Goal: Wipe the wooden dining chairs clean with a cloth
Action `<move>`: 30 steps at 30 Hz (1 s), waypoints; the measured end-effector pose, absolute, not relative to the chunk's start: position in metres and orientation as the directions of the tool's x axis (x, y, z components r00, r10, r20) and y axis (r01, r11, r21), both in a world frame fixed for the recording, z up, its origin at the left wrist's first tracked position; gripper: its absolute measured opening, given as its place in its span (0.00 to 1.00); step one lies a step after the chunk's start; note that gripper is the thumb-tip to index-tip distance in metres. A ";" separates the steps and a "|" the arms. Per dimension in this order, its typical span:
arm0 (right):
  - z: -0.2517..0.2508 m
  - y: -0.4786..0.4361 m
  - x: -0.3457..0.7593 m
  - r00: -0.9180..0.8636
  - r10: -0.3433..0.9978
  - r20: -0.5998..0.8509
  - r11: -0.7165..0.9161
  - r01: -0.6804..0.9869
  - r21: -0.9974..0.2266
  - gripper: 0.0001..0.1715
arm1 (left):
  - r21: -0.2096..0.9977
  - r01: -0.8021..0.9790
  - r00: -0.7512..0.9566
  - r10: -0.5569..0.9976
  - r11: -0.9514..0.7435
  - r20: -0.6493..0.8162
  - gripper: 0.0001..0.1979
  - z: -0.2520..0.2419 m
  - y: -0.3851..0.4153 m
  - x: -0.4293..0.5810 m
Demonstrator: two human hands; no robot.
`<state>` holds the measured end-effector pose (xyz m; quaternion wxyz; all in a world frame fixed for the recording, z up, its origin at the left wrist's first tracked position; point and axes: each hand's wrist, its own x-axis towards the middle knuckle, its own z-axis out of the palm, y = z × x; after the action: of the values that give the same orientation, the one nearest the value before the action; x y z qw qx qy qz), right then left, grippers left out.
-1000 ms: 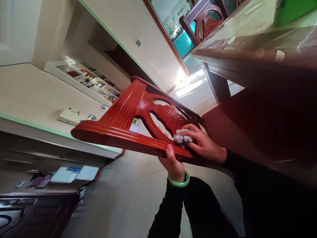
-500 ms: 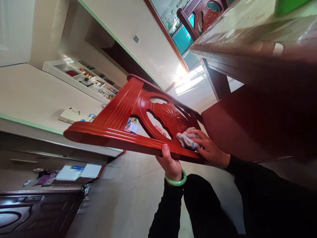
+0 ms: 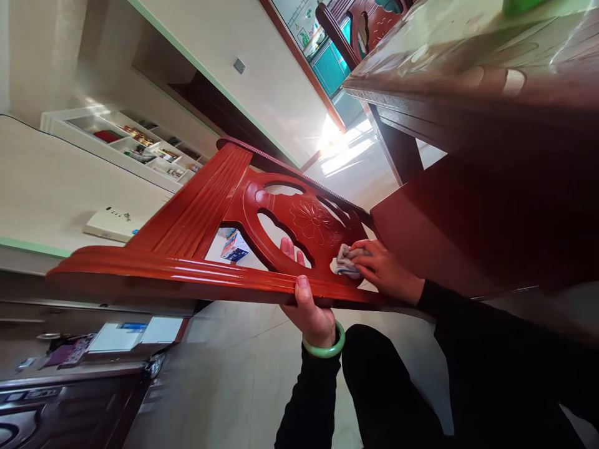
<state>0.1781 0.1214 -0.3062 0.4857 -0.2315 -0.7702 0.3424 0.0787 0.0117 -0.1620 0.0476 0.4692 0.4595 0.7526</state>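
Observation:
A glossy red-brown wooden chair (image 3: 219, 187) with a carved, cut-out backrest fills the middle of the head view, tilted. My left hand (image 3: 311, 315), with a green bangle (image 3: 325, 349) at the wrist, grips the near rail of the backrest; its thumb lies on top and its fingers come up behind, showing through a cut-out. In my right hand (image 3: 386, 268) is a crumpled pale cloth (image 3: 346, 260), pressed against the backrest at the lower cut-out, right of the carved flower. Part of the cloth is hidden under the fingers.
To the right stands a dark wooden table (image 3: 421, 93) with a shiny covered top. Behind it another carved chair (image 3: 369, 25) shows. A shelf (image 3: 126, 146) of small items is at the left, and a dark door (image 3: 70, 405) at the lower left. Pale floor tiles (image 3: 224, 374) lie below.
The chair back has shifted and swung left and nearer in view. My right hand has moved the cloth slightly, now at the cut-out's edge. My left hand keeps its hold on the rail.

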 end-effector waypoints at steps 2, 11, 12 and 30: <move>-0.321 0.150 0.179 -0.461 0.693 0.553 0.671 0.132 -0.730 0.19 | 0.735 0.368 -0.554 0.501 -0.569 0.665 0.24 -0.162 0.012 0.077; -0.290 0.128 0.181 -0.515 0.761 0.394 0.558 0.210 -0.803 0.20 | 0.724 0.408 -0.544 0.489 -0.557 0.682 0.26 -0.163 0.016 0.069; -0.279 0.117 0.183 -0.544 0.730 0.413 0.559 0.127 -0.820 0.20 | 0.722 0.412 -0.543 0.487 -0.556 0.684 0.26 -0.164 0.017 0.070; -0.315 0.262 0.160 -0.292 0.937 0.192 0.296 0.372 -0.880 0.23 | 0.723 0.398 -0.519 0.511 -0.565 0.685 0.26 -0.167 0.017 0.067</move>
<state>0.1598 0.2623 -0.3145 0.3772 -0.4603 -0.7111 0.3744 0.0669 0.0166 -0.1666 0.0383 0.4887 0.4646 0.7375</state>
